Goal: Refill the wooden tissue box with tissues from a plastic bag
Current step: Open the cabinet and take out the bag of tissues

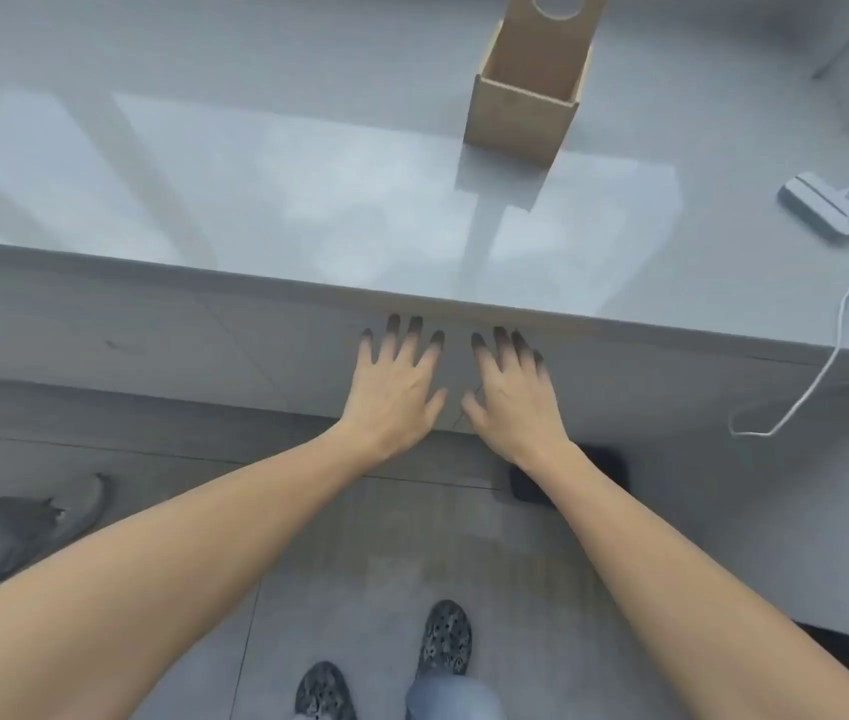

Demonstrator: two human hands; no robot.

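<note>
Two bare hands reach forward side by side below the near edge of a grey table (308,210), palms down and fingers spread; the left hand (395,389) and the right hand (510,394) are near each other with the thumbs almost meeting, and neither has hold of anything; the fingertips (393,324) of both sit in the shadow just under the table's front lip, and whether they touch the panel beneath cannot be told. On the tabletop, well beyond the hands and a little to the right of them, lies the wooden tissue box (528,96); its open end faces the person, its inside looks hollow, and a round hole shows in its upper face at the frame's top edge. Farther right on the table rests a small white device (820,202) with a white cable (827,366) trailing over the edge. Down on the tiled floor (308,563) stand two patterned shoes (445,636); a grey cat (6,532) lies at the left.
</note>
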